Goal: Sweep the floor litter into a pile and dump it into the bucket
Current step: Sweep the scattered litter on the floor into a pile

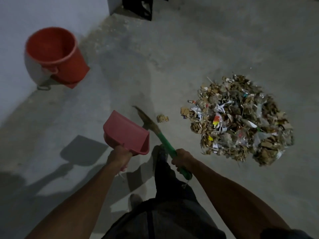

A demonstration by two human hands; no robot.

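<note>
A big pile of litter (240,121), cardboard scraps, paper and plastic, lies on the concrete floor at the right. One stray scrap (162,118) sits apart, left of the pile. My left hand (119,156) grips the handle of a pink dustpan (126,132), held above the floor and empty. My right hand (182,159) grips the green handle of a short broom (155,130), whose straw head points toward the stray scrap. A red bucket (55,54) stands upright and empty at the far left by the wall.
A white wall (25,18) runs along the left side. A dark piece of furniture (139,7) stands at the top centre. My legs and a foot (134,200) are below the hands. Bare concrete floor (155,66) lies between bucket and pile.
</note>
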